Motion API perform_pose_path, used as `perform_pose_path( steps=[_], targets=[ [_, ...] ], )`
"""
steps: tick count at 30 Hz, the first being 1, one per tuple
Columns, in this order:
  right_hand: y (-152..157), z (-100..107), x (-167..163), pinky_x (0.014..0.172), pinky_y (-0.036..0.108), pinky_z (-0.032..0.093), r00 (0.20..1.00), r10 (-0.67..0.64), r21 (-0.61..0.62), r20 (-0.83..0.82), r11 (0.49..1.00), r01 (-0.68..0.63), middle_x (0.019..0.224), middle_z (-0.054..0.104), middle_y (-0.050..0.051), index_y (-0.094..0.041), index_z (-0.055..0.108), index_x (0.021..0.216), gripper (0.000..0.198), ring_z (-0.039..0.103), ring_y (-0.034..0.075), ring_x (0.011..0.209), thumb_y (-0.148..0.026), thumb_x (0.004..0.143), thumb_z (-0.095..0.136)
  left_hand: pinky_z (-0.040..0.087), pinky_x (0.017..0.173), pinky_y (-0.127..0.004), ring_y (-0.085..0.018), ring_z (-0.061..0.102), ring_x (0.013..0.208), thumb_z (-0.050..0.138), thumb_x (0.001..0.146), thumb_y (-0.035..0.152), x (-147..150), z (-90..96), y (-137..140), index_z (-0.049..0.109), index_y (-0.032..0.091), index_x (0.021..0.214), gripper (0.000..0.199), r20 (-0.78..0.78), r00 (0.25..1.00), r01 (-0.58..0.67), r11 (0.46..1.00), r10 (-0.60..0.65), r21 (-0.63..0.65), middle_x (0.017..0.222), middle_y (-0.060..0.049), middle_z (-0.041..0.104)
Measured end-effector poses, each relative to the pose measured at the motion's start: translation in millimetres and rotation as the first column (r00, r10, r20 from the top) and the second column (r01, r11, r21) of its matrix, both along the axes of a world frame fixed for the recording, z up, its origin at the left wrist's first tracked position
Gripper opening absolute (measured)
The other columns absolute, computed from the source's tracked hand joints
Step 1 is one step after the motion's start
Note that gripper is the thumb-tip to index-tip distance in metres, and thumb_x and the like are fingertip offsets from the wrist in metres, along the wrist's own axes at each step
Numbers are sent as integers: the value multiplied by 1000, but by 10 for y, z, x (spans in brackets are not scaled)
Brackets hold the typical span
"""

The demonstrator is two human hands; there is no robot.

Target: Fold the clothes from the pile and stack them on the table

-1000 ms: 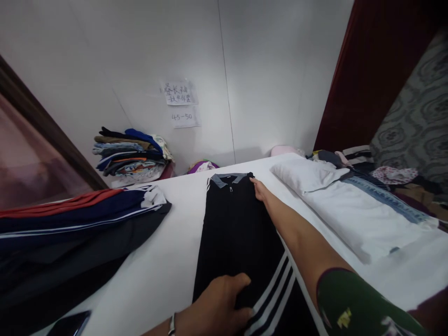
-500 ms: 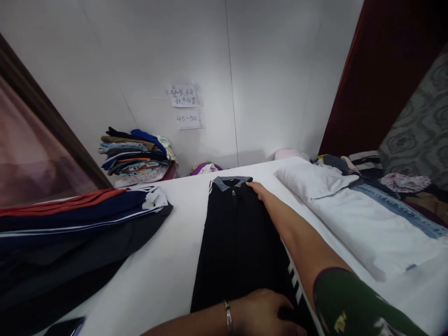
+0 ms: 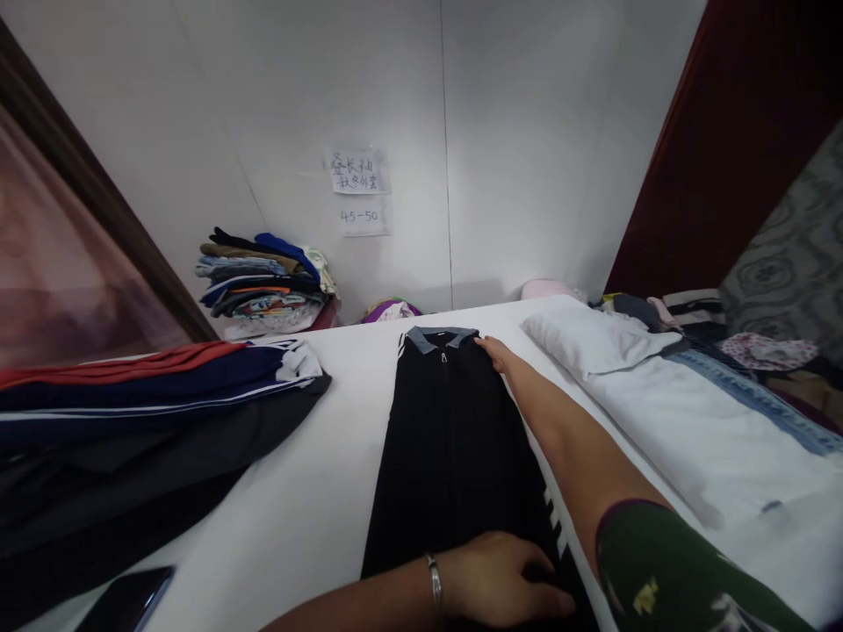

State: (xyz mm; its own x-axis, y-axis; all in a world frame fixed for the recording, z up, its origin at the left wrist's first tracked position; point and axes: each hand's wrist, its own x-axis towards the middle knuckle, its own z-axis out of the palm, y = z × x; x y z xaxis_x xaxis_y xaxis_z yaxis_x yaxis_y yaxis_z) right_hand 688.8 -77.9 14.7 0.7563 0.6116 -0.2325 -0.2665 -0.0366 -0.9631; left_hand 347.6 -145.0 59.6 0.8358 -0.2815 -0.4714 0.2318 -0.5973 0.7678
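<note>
A black zip-up jacket (image 3: 448, 439) with a grey collar and white stripes along its edge lies lengthwise on the white bed surface. Its front faces up, folded long and narrow. At the far end my right hand (image 3: 493, 351) pinches the jacket's right shoulder edge beside the collar, arm stretched forward. My left hand (image 3: 497, 579), with a silver bracelet at the wrist, rests across the jacket's near part, close to the striped edge. Its thumb and forefinger are apart; the other fingers are partly hidden. The jacket's near end runs out of view.
Red, navy and black garments (image 3: 164, 421) lie in a heap at left, with a phone (image 3: 125, 601) nearer me. A stack of folded clothes (image 3: 263, 281) stands against the wall. White pillow-like bedding (image 3: 659, 412) lies at right, more clothes (image 3: 698, 307) beyond it. Handwritten papers (image 3: 359, 189) hang above.
The camera view has shifted slightly, bringing more of the phone into sight. My right hand stays at the jacket's shoulder, and my left hand's fingers have shifted slightly over the near part.
</note>
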Motion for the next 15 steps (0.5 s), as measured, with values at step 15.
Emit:
perform_pose_path(
  steps=[15],
  targets=[
    [-1474, 78, -1224, 87, 40, 50, 999, 26, -147, -44, 989, -33, 126, 61, 10, -29, 34, 146, 78, 63, 22, 99, -28, 78, 71, 35, 108, -48, -33, 44, 132, 53, 80, 60, -454, 260, -372, 50, 21, 137, 69, 225, 974, -70, 988, 37, 136, 145, -13, 47]
  ],
)
